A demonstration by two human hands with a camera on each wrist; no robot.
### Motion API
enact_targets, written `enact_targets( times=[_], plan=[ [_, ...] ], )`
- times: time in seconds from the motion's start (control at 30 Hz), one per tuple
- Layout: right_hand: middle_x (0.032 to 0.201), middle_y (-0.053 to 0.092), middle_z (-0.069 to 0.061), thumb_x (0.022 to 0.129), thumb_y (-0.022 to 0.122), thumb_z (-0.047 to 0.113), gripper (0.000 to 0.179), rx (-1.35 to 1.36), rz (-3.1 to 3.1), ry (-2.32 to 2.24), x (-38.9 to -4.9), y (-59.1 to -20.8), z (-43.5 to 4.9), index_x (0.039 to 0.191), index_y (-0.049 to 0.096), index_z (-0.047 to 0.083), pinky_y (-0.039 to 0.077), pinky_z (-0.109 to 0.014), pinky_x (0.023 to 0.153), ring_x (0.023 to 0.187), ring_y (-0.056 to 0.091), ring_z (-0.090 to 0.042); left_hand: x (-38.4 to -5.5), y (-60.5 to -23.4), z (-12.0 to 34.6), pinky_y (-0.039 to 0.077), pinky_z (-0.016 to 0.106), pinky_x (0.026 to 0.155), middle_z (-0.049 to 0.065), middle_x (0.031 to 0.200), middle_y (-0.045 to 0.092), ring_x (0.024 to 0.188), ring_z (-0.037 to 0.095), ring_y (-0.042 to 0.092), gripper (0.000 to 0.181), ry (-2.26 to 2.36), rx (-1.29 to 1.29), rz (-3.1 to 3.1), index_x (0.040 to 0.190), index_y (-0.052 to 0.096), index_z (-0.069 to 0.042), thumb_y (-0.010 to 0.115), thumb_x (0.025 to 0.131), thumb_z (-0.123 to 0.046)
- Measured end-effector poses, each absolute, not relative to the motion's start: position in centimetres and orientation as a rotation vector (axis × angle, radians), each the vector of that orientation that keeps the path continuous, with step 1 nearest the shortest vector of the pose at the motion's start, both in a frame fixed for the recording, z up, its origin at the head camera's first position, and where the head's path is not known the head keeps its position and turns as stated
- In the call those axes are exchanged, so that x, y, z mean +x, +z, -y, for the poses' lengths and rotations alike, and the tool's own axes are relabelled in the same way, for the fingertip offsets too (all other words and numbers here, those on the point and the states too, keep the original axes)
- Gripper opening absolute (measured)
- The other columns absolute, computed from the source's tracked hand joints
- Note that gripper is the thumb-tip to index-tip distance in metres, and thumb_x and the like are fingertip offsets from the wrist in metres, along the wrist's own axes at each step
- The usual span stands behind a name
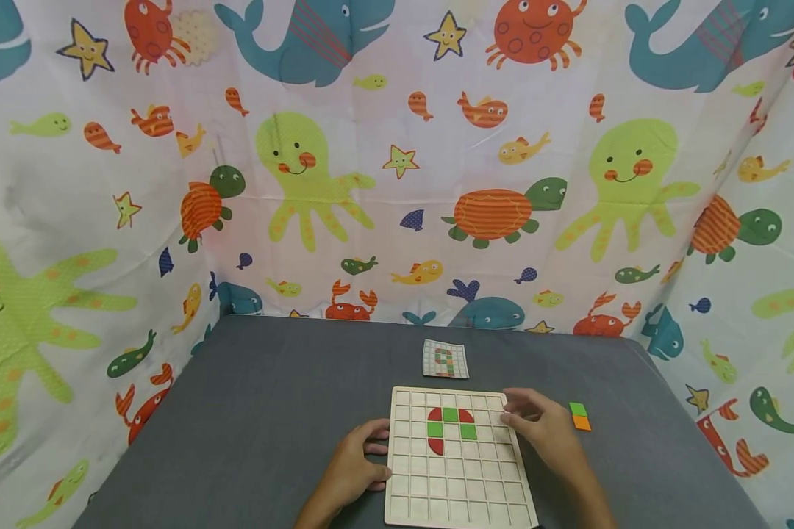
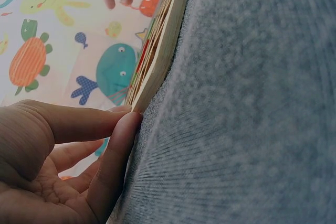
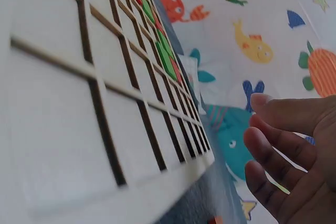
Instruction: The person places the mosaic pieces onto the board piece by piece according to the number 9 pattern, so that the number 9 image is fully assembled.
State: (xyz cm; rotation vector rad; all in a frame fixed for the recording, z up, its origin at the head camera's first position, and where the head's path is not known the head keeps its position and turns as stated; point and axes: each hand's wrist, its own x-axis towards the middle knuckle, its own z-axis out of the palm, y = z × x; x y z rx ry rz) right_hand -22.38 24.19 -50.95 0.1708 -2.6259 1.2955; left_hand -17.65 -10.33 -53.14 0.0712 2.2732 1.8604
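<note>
Wooden grid board [image 1: 458, 488] sits on the table [image 1: 291, 397], its 9 o'clock edge pinched by the left hand [image 1: 353, 464]; the right hand [image 1: 548, 426], at 2 o'clock, is loose and empty. Six pieces [image 1: 450, 415] are in; outside, a green tile [image 1: 578, 408] and orange tile [image 1: 581, 423] seem left to place.

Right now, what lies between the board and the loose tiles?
In the head view, the right hand lies between the board and the loose tiles.

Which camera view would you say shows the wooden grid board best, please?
The head view, because nearly the whole wooden grid board shows from above. The left wrist view gives mostly its edge; the right wrist view, part of its grid at a steep slant.
</note>
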Motion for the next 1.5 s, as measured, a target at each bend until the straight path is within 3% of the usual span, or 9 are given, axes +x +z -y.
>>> enact_targets(
  times=[0.93, 1.13, 1.37, 1.5],
  plan=[
    [0.108, 0.078, -0.006, 0.088, 0.088, 0.023, 0.055, 0.019, 2.714, 1.25, -21.6, -51.7, -30.1, 0.137, 0.069, 0.008, 0.055, -0.021, 0.082, 0.094, 0.068, -0.005, -17.6, -53.0, 10.4, 0.064, 0.04, 0.06, 0.015, 0.136, 0.062, 0.113, 0.028, 0.065, 0.079, 1.863, 0.071, -2.264, 0.146, 0.06, -0.005, 0.079, 0.073, 0.018],
    [0.111, 0.079, -0.007, 0.087, 0.09, 0.019, 0.058, -0.034, 2.771, 1.198, -21.4, -51.7, -30.9, 0.139, 0.068, 0.006, 0.058, -0.032, 0.09, 0.102, 0.071, -0.017, -17.6, -53.1, 10.4, 0.064, 0.04, 0.059, 0.015, 0.135, 0.062, 0.113, 0.028, 0.065, 0.078, 1.864, 0.085, -2.268, 0.146, 0.06, -0.006, 0.078, 0.074, 0.018],
    [0.114, 0.078, -0.011, 0.084, 0.091, 0.016, 0.063, -0.137, 2.851, 1.221, -21.6, -51.9, -31.6, 0.14, 0.065, 0.004, 0.06, -0.032, 0.082, 0.107, 0.072, -0.03, -17.6, -53.2, 10.4, 0.064, 0.04, 0.059, 0.015, 0.135, 0.062, 0.113, 0.028, 0.064, 0.079, 1.871, 0.082, -2.262, 0.146, 0.06, -0.006, 0.078, 0.073, 0.018],
    [0.112, 0.078, -0.012, 0.084, 0.091, 0.012, 0.063, -0.158, 2.866, 1.208, -21.8, -52.1, -31.7, 0.14, 0.065, 0.002, 0.061, -0.049, 0.091, 0.108, 0.071, -0.034, -17.6, -53.1, 10.4, 0.064, 0.04, 0.06, 0.015, 0.135, 0.062, 0.113, 0.028, 0.064, 0.079, 1.87, 0.078, -2.266, 0.146, 0.06, -0.006, 0.078, 0.073, 0.018]
  ],
)
